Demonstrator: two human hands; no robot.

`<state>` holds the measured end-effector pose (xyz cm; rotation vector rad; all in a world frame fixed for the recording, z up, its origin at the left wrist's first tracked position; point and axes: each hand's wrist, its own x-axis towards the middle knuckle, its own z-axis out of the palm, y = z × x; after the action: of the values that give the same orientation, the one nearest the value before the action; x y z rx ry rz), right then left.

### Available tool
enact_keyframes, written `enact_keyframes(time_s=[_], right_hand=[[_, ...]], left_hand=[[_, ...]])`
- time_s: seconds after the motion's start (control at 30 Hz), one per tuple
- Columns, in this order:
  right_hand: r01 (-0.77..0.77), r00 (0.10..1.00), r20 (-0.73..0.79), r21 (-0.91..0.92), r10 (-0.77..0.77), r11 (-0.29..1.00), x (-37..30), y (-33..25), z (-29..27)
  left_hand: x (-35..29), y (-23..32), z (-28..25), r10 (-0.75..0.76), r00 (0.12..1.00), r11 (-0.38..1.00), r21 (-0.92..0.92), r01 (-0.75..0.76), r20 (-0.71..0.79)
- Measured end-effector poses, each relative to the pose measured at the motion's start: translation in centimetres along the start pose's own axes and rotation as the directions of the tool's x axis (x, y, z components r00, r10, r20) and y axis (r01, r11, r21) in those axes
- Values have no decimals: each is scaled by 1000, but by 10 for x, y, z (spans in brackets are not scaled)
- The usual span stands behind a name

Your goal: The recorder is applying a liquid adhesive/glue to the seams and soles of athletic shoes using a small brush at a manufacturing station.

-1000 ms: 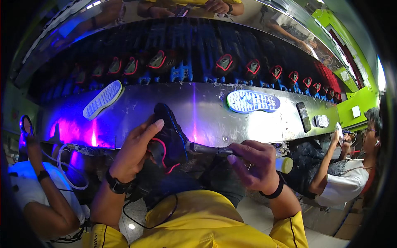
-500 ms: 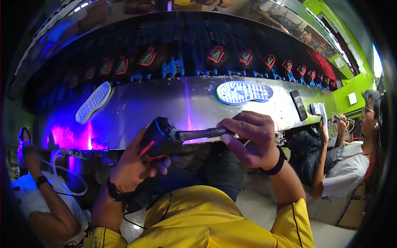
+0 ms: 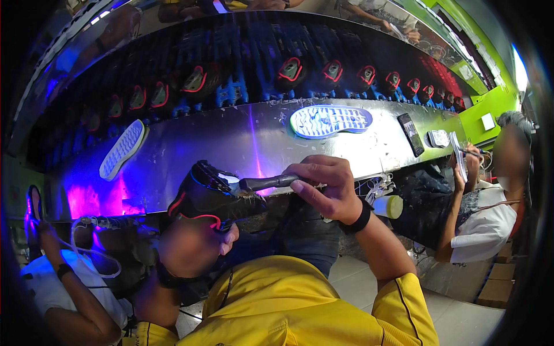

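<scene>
My left hand [image 3: 193,248] is closed around a black shoe upper with red trim [image 3: 196,199], held above my lap near the bench's front edge. Part of that hand is blurred. In my right hand [image 3: 328,187] is a brush with a dark handle [image 3: 270,183], pinched between thumb and fingers. The brush's pale bristle end touches or nearly touches the upper's bottom edge; I cannot tell which. Beyond my hands, a white and blue shoe sole [image 3: 332,121] lies on the metal bench, and another pale sole [image 3: 122,150] lies farther left.
A row of black uppers with red loops [image 3: 290,70] stands on a rack with blue holders behind the metal bench [image 3: 202,135]. A phone [image 3: 410,135] lies at the right. A co-worker [image 3: 485,213] sits there handling a sole; another [image 3: 75,288] works at left. A pale tub [image 3: 388,206] stands below the bench.
My left hand has turned the upper, so its underside edge faces the brush more. My right hand with the brush has shifted left. The whole view has swung slightly.
</scene>
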<state>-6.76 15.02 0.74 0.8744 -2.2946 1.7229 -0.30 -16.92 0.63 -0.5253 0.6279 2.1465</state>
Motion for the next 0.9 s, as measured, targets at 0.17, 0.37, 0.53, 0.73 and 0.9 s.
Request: enact_keyframes(time_s=[0.17,0.37,0.53,0.73,0.9], right_hand=[[-80,997,4,-6,80,997,-11,11,10],[-236,970,-40,75,240,969,-28,25,20],[-513,852,-29,155,523,844,-30,35,36],[-343,932,-160,-90,326,935,-39,20,45],[-359,892,-264,78,366,930,-38,19,24]], left_hand=[[7,0,0,15,1000,998,-53,-15,-2],[15,-3,-37,16,1000,1000,1,-16,-16],[30,6,-40,184,954,966,134,-219,235],[46,23,-9,258,961,950,157,-271,101],[80,67,-2,361,924,858,342,-383,128]])
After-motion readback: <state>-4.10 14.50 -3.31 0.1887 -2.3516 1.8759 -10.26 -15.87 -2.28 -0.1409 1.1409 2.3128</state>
